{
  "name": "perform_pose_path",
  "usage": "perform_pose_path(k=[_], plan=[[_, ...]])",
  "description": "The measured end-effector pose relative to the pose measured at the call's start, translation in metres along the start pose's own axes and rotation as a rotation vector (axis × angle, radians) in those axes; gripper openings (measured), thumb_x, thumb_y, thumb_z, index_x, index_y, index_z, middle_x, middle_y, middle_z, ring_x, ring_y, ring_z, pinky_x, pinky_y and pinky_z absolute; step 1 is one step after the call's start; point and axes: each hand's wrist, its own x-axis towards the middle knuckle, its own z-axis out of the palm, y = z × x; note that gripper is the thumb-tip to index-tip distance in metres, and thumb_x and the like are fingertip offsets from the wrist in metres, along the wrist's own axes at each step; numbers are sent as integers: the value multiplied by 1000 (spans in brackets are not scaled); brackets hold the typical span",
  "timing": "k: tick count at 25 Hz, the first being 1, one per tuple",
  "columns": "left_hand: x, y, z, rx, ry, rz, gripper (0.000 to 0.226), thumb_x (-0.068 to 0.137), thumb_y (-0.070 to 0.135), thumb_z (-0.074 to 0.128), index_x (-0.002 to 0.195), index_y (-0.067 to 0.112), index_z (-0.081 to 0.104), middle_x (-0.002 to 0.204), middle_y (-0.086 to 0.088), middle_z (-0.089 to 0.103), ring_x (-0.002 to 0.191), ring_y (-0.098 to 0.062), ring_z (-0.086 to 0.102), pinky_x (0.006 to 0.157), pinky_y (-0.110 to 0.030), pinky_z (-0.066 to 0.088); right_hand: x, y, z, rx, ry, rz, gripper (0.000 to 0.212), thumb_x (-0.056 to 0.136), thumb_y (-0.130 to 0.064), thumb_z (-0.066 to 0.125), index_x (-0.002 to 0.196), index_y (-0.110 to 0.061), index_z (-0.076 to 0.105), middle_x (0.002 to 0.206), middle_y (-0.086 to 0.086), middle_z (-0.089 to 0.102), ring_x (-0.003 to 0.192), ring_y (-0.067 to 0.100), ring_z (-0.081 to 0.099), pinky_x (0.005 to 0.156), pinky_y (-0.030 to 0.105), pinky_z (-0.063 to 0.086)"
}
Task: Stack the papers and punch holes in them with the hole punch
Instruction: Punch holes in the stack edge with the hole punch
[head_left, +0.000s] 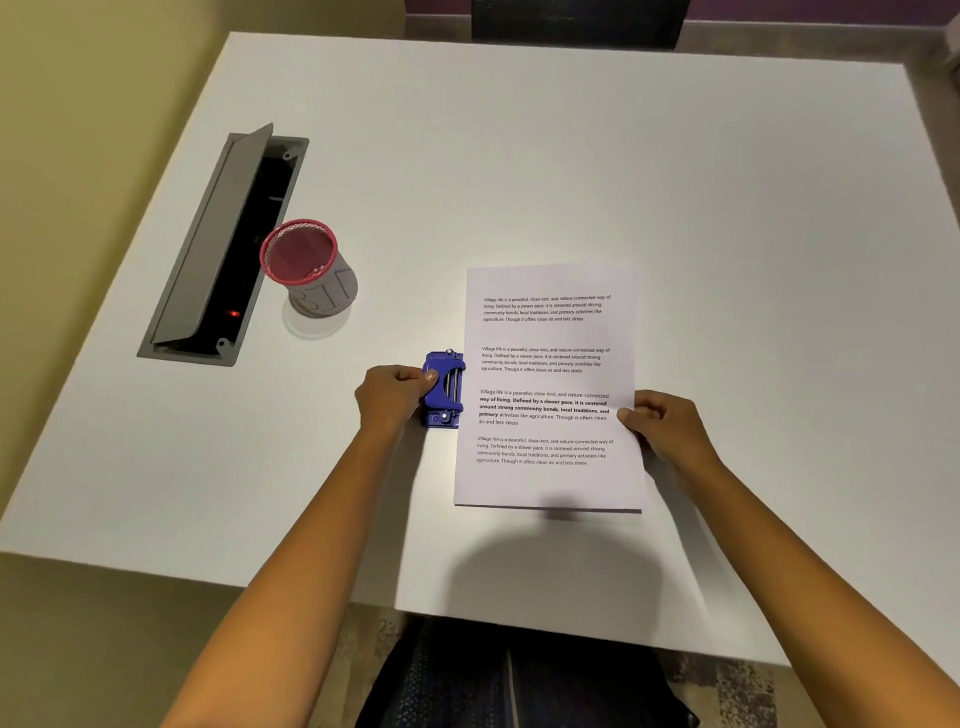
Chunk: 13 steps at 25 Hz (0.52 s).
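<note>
Head view: red mesh cup (306, 265), contents unclear; left hand (392, 395) grasps blue hole punch (443, 389); right hand (662, 423) pinches papers (548, 384), fingertips hidden beneath.

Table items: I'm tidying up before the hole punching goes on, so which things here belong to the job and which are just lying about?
Part of the job:
- papers, held at their right edge by the right hand
- blue hole punch at the papers' left edge, gripped by the left hand

Just lying about:
- red mesh cup
- open grey cable hatch set into the table
</note>
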Motion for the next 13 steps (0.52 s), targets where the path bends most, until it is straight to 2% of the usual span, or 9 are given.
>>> perform_pose_path(k=[4, 8, 10, 13], plan=[[2, 1, -2, -12, -3, -1, 9, 83, 15, 74, 84, 8, 67, 93, -15, 69, 90, -34, 68, 96, -46, 54, 2, -3, 6, -57, 10, -22, 13, 85, -8, 65, 96, -9, 73, 73, 7, 63, 77, 22, 59, 82, 37, 48], [4, 1, -2, -3, 3, 4, 11, 83, 15, 74, 88, 7, 68, 92, -14, 68, 83, -28, 64, 93, -40, 55, 1, -5, 10, -71, 7, -31, 9, 85, -9, 65, 92, -8, 72, 76, 13, 60, 77, 21, 55, 83, 37, 48], [4, 1, -1, -2, 9, -3, 13, 82, 15, 75, 90, 6, 69, 93, -13, 68, 82, -27, 64, 89, -35, 55, 1, -6, 14, -78, 7, -34, 11, 85, -8, 65, 93, -9, 72, 78, 13, 63, 78, 21, 57, 87, 41, 51], [5, 2, -1, 3, 8, -13, 21, 82, 16, 75, 97, 1, 71, 92, -13, 68, 81, -27, 64, 90, -35, 55, -1, -7, 20, -98, 13, -44, 11, 85, -9, 66, 94, -10, 73, 85, 18, 71, 80, 22, 62, 93, 45, 51]])
